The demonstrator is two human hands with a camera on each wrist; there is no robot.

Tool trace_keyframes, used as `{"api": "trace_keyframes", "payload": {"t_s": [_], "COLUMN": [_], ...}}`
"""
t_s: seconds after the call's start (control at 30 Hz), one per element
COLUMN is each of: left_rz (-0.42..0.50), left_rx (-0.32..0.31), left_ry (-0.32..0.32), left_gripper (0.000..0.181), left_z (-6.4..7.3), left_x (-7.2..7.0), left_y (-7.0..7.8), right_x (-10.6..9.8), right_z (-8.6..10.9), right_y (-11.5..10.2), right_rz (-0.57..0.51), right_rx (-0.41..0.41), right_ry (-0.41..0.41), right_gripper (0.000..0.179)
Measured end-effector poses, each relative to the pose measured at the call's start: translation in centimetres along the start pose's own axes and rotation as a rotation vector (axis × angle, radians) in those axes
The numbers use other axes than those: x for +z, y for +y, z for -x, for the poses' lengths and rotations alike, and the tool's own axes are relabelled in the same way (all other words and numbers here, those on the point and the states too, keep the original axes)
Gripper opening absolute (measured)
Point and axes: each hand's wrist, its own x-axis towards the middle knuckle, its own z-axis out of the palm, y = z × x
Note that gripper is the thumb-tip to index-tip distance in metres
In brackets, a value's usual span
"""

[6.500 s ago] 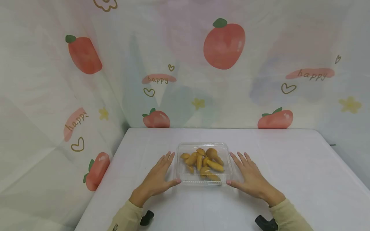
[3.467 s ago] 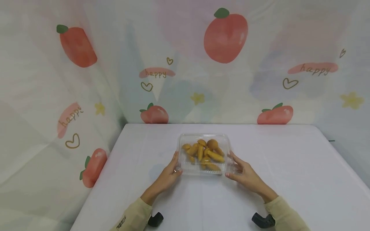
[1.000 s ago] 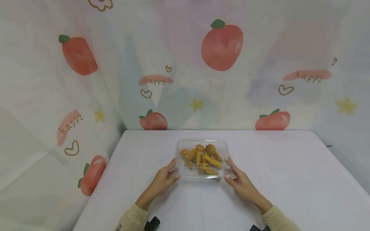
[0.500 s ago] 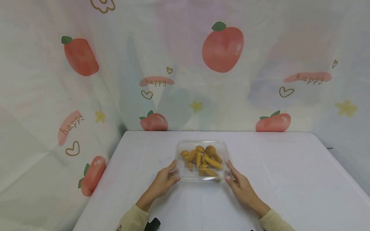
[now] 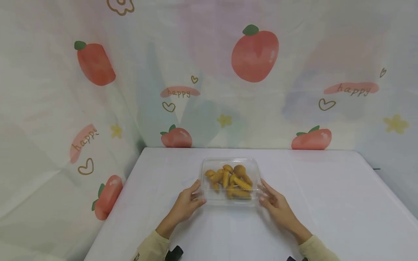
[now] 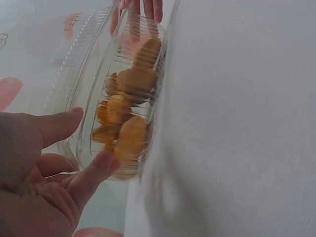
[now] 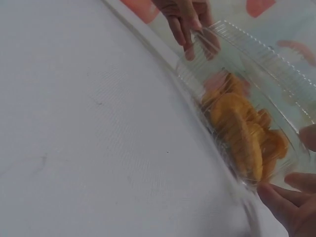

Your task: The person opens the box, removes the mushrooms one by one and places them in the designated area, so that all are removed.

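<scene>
A clear plastic food container (image 5: 213,197) with its lid down lies flat in the middle of the white table. Inside it are several yellow-brown mushrooms (image 5: 241,183), also seen through its side in both wrist views. My left hand (image 5: 184,205) holds the container's left end, thumb (image 6: 61,126) near the upper rim and a fingertip low on the wall. At the opposite end my right hand (image 5: 277,208) holds it, its fingertips (image 7: 271,195) at the lower corner. Whether the container's base touches the table cannot be told.
A white cloth covers the table (image 5: 326,188), which ends at a printed fabric backdrop (image 5: 209,72) behind and at the left. A black fitting (image 5: 174,253) shows by the left sleeve (image 5: 153,246).
The hands, first spread beside the container, have come in to hold both its ends. Over the last second the container and hands have hardly moved; the view has shifted slightly.
</scene>
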Motion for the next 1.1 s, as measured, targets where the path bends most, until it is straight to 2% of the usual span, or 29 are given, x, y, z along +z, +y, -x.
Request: {"api": "trace_keyframes", "payload": {"t_s": [0.17, 0.4, 0.53, 0.77, 1.0, 1.1], "left_rz": [0.0, -0.006, -0.001, 0.01, -0.011, -0.04], "left_rx": [-0.008, 0.001, -0.002, -0.006, 0.002, 0.026], "left_ry": [-0.015, -0.041, -0.045, -0.105, -0.133, -0.153], "left_gripper": [0.072, 0.069, 0.068, 0.068, 0.067, 0.066], "left_z": [0.2, 0.6, 1.0, 1.9, 2.6, 3.0], "left_x": [-0.3, -0.5, -0.7, -1.1, -1.4, -1.6], "left_y": [0.5, 0.6, 0.8, 1.3, 1.7, 1.8], "right_x": [-0.5, -0.8, -1.0, -1.3, -1.6, -1.8], "right_z": [0.1, 0.8, 1.2, 2.0, 2.7, 3.1], "right_y": [-0.4, -1.4, -2.1, -3.0, -4.0, -4.3], "right_rz": [-0.066, -0.063, -0.031, 0.044, 0.079, 0.173], "right_rx": [0.03, 0.058, 0.068, 0.103, 0.14, 0.144], "right_ry": [-0.025, -0.037, -0.043, -0.045, -0.084, -0.084], "right_gripper": [0.062, 0.062, 0.061, 0.06, 0.06, 0.06]}}
